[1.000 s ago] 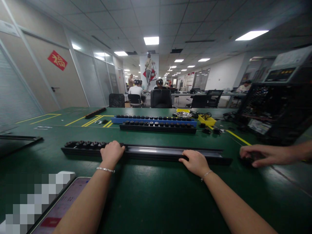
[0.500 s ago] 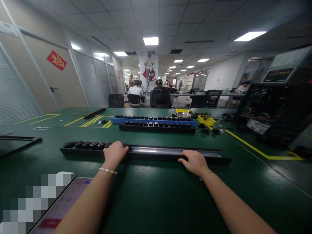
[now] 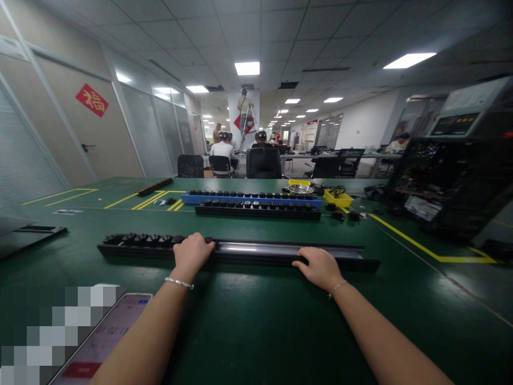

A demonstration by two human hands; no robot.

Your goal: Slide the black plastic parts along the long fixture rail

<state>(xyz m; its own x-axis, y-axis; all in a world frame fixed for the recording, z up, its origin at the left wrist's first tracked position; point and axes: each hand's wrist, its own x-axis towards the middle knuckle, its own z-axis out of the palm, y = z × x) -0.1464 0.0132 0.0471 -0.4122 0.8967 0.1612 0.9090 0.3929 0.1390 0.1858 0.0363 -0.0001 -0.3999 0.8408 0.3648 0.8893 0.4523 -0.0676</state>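
left hand [image 3: 194, 255] over the parts, right hand [image 3: 319, 264] on the wall of a long black channel [image 3: 248, 259]

- nearest: a phone [image 3: 110, 337] lies face up beside the left forearm [image 3: 152, 329], probably where it can be read at a glance; blurred-out patch next to it, cannot tell what
- the channel lies lengthwise across the person's front, on the green table [image 3: 256, 331], in easy reach of both arms
- left hand half curled, palm down, at the right end of a row of dark parts [image 3: 140, 239]; underside hidden, cannot tell if it has hold of one
- right hand nearly closed on the near wall, fingers hooked over the rim, seemingly to keep the channel from sliding; pale shiny floor shows between the hands
- beyond: a second black channel [image 3: 256, 212] and a blue channel [image 3: 190, 199], side by side, both carrying parts, perhaps laid parallel to save room
- to their right, a yellow bin [image 3: 339, 200] and a steel dish [image 3: 300, 189], likely for loose pieces
- yellow tape [image 3: 465, 259] marks out the tabletop; dark equipment [image 3: 433, 182] stands at right
- far off: office chairs [image 3: 264, 162], seated people [image 3: 220, 151], someone [image 3: 244, 101] up a ladder [image 3: 249, 120], lit ceiling panels [image 3: 247, 68]
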